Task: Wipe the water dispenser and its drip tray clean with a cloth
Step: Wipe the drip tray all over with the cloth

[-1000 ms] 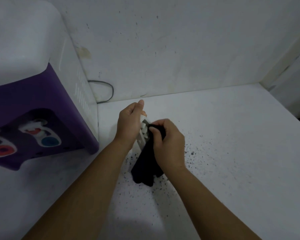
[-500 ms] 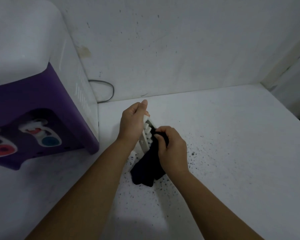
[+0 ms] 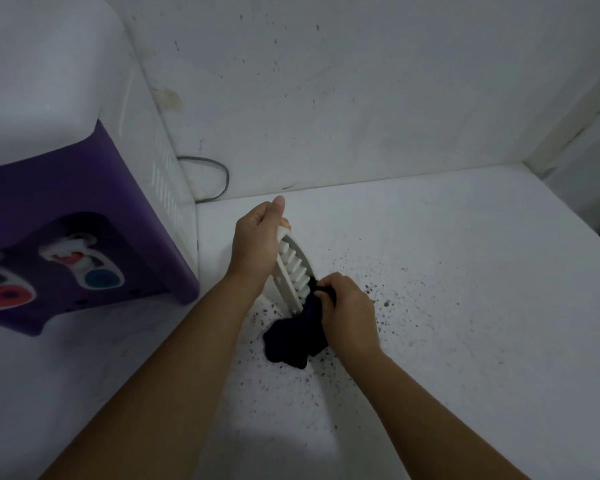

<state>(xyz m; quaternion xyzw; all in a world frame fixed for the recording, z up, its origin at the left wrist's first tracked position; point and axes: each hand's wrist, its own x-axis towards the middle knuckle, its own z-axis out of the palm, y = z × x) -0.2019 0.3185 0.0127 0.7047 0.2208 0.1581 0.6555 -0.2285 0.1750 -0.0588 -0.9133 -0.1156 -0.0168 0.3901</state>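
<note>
Two hands clean a white slatted drip tray (image 3: 293,270) over a speckled counter (image 3: 465,306).
Nearest, the right hand (image 3: 349,311) pinches a dark cloth (image 3: 297,336) against the tray's lower end; beyond, the left hand (image 3: 257,239) grips its upper end, tilted upright.

Items you have in view:

1. White countertop (image 3: 465,271), flat and matte, running to the wall behind and to a corner at far right.
2. Dark specks of grit (image 3: 378,299), loose on the white countertop, thickest near its middle and thinning outward toward its near edge.
3. White painted back wall (image 3: 361,98), rising from the countertop's far edge, marked with small dark spots and one yellowish stain (image 3: 168,98) toward its left.
4. Grey power cord (image 3: 219,178), looping against the wall just above the countertop's far left edge.
</note>
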